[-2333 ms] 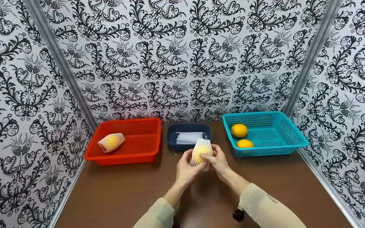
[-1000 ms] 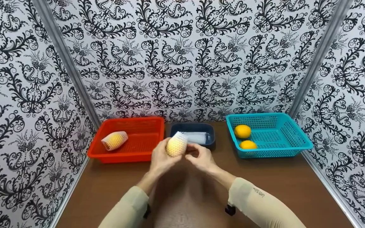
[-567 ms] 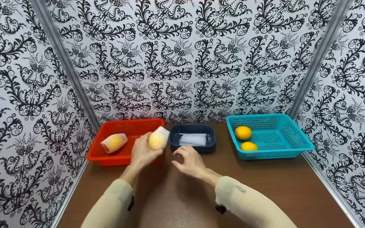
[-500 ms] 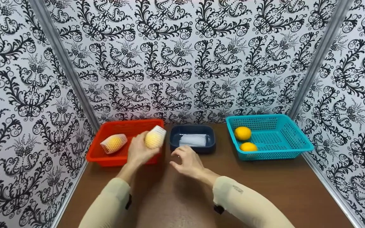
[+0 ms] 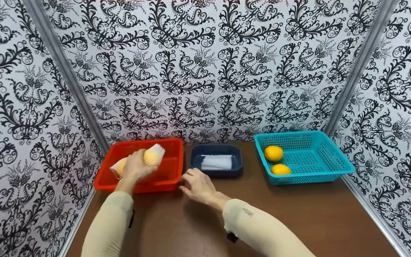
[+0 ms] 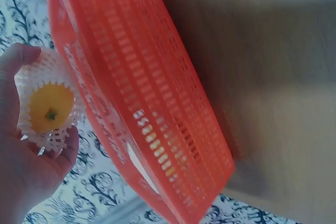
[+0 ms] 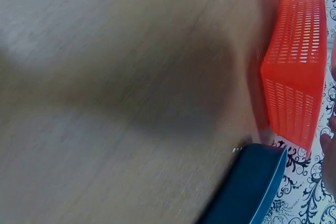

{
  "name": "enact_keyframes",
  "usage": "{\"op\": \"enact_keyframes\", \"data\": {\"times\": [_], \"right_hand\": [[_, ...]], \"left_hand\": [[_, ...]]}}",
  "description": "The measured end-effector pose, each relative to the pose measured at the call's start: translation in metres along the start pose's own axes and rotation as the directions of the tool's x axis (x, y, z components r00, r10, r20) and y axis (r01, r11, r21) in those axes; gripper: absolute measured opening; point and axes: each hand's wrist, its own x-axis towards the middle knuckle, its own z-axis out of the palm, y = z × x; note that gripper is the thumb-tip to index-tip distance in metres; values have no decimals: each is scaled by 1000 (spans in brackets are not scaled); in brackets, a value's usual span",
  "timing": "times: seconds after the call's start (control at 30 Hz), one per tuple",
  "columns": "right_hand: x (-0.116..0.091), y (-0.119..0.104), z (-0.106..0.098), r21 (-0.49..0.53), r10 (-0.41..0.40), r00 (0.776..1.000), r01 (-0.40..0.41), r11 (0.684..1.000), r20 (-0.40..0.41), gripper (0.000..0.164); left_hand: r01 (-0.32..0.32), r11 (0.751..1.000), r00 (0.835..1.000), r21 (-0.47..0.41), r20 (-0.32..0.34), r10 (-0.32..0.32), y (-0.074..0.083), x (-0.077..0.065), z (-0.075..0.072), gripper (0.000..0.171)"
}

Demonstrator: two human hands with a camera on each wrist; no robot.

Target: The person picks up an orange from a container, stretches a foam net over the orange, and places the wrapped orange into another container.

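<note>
- Fruit (image 5: 151,157), wearing a white net (image 5: 160,150), is up in the air over the red basket (image 5: 168,165), which sits at the worktop's (image 5: 177,225) far left corner. Not set down yet.
- Left hand (image 5: 136,167) is gripping it, fingers curled round net and fruit together. In the left wrist view the stem spot (image 6: 51,114) shows bare through the net's end.
- Right hand (image 5: 199,187) holds nothing, fingers loosely bent, near the basket's near right corner. Can't tell if the fingertips touch the rim. The two hands are well apart.
- A second netted fruit (image 5: 120,166) lies in the basket's left part, partly hidden by the left hand.
- Step in hand, my guess: lowering the held one into the basket. Best spot is probably the bare floor toward the right side, so it doesn't land on its neighbour.
- Tips: go low before letting go, since round stuff likely rolls. Lay it on its side, and hold the net along with the fruit so it doesn't slide off that bare end. Watch the knuckles on the near rim.
- Also there: spare nets (image 5: 217,162) in the blue tray (image 5: 223,174) mid far edge, plus two bare fruits (image 5: 273,153) in the teal basket (image 5: 309,160) at the far right corner.
</note>
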Motion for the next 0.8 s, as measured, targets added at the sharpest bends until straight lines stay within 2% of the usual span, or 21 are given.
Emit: {"op": "enact_keyframes", "data": {"times": [0.17, 0.47, 0.67, 0.73, 0.8], "right_hand": [[8, -4, 7, -69, 3, 999, 0, 998, 48, 18], [16, -1, 18, -139, -74, 997, 77, 987, 25, 12], [20, -4, 24, -162, -92, 993, 102, 981, 68, 7], [21, -5, 27, -174, -105, 992, 115, 978, 66, 7], [23, -4, 30, -189, -123, 991, 129, 973, 46, 7]], "left_hand": [[26, 998, 998, 58, 48, -29, -19, 9, 0, 82], [70, 991, 988, 116, 129, -85, -45, 29, 17, 71], [93, 984, 968, 150, 217, -125, -55, 38, 21, 73], [103, 982, 957, 157, 254, -141, -54, 39, 21, 76], [104, 980, 955, 170, 257, -146, -55, 41, 23, 77]]}}
